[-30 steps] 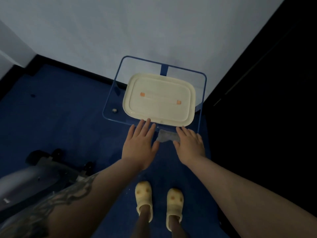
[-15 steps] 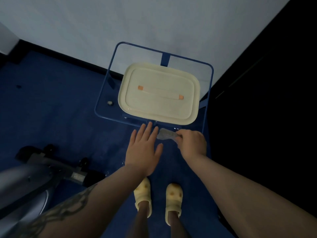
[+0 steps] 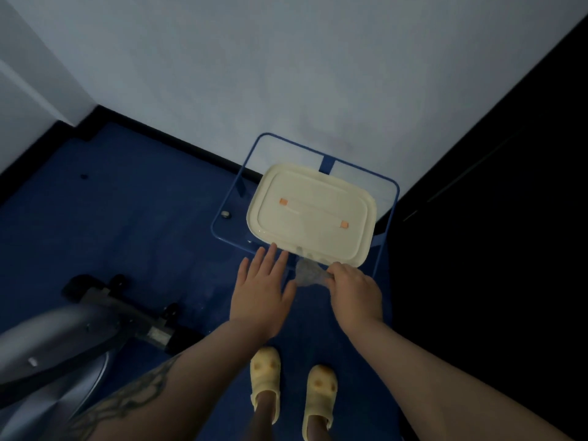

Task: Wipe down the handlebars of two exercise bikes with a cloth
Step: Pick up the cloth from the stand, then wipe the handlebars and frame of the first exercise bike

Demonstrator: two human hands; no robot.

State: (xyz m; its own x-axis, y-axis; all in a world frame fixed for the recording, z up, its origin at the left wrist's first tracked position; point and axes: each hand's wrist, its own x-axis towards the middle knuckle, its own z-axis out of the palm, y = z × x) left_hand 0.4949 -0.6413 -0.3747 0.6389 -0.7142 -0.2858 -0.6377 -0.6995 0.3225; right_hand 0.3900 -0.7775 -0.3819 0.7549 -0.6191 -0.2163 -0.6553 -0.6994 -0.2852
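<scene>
Footwear, nearest the camera: two pale yellow clogs (image 3: 292, 386) on dark blue carpet (image 3: 121, 224), toes toward the wall. Two bare forearms reach forward above them; the left one carries a dark tattoo (image 3: 127, 399).

Left hand (image 3: 261, 297): one, palm down, fingers spread and extended, fingertips just short of the near edge of the cream box lid, holding nothing.

Right hand (image 3: 354, 292): one, fingers curled, pinching the right end of one small grey cloth (image 3: 308, 274). Cloth sits between the two hands, just below the near rim of the lid; whether it touches the lid cannot be told.

Exercise bike (image 3: 63, 338): one partly in view at lower left, grey body blurred, black base bar with small wheels resting on the carpet. Handlebars are out of frame.

Stand (image 3: 393, 211): one blue tube-framed stand with a clear top, against the wall. On it, one cream rectangular lid (image 3: 310, 214) with two orange tabs, overhanging the stand's near edge.

Clearances: open carpet to the left of the stand and ahead of the bike base; black skirting (image 3: 178, 144) along the pale wall; dark surface close on the right, detail not discernible.
</scene>
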